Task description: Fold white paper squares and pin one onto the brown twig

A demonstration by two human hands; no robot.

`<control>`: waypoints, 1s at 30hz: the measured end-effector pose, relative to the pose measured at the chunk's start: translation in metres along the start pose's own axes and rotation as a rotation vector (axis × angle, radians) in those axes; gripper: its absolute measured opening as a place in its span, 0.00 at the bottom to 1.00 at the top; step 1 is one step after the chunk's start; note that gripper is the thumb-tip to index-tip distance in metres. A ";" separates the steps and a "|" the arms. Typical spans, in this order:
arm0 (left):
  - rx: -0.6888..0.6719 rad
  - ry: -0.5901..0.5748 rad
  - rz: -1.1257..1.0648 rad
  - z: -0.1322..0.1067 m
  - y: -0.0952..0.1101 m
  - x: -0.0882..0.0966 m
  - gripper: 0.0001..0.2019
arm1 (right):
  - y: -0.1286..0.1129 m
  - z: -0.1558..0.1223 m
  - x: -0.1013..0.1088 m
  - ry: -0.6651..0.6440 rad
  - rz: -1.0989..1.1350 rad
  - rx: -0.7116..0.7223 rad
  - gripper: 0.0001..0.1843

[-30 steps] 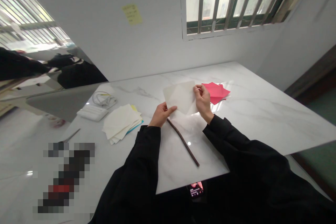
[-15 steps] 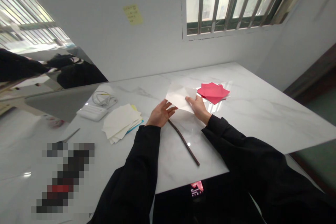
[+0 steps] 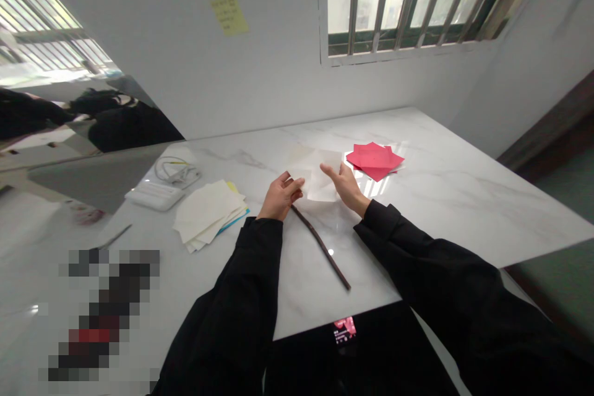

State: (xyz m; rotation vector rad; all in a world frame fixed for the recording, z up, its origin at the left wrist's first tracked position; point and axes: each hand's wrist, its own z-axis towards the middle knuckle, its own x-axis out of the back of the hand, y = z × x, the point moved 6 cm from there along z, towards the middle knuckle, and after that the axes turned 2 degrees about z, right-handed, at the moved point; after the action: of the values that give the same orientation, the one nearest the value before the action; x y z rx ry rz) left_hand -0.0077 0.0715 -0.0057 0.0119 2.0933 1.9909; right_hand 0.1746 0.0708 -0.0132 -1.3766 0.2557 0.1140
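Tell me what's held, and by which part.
The right hand holds a thin off-white paper sheet by its right side; whether the left hand grips it is unclear.

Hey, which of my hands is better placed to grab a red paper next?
Likely your right hand: it's beside the red papers, though it holds a pale sheet. Your left hand sits farther away, nearer the brown stick.

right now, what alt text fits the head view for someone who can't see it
The right hand holds thin white paper over a white table, with the left hand at the paper's left edge. A brown stick lies nearer the viewer, red sheets beyond the right hand, and cream sheets to the left.
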 end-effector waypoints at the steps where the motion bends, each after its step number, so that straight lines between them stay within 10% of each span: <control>1: -0.005 0.028 -0.001 0.001 0.000 0.003 0.27 | -0.001 0.000 -0.001 -0.027 0.046 -0.047 0.31; 6: -0.035 0.123 0.011 0.004 -0.001 0.012 0.29 | 0.005 0.004 0.000 -0.120 0.231 -0.270 0.43; 10: -0.053 0.120 0.034 0.005 -0.001 0.012 0.30 | 0.017 0.004 -0.001 -0.159 0.215 -0.340 0.31; 30: -0.071 0.029 0.023 0.006 -0.007 0.003 0.32 | 0.028 0.000 -0.014 -0.325 0.128 -0.244 0.22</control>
State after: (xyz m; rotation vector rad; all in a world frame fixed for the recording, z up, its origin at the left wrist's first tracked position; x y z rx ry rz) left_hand -0.0082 0.0770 -0.0133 -0.0061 2.0477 2.0895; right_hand 0.1544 0.0770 -0.0369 -1.5578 0.0578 0.4834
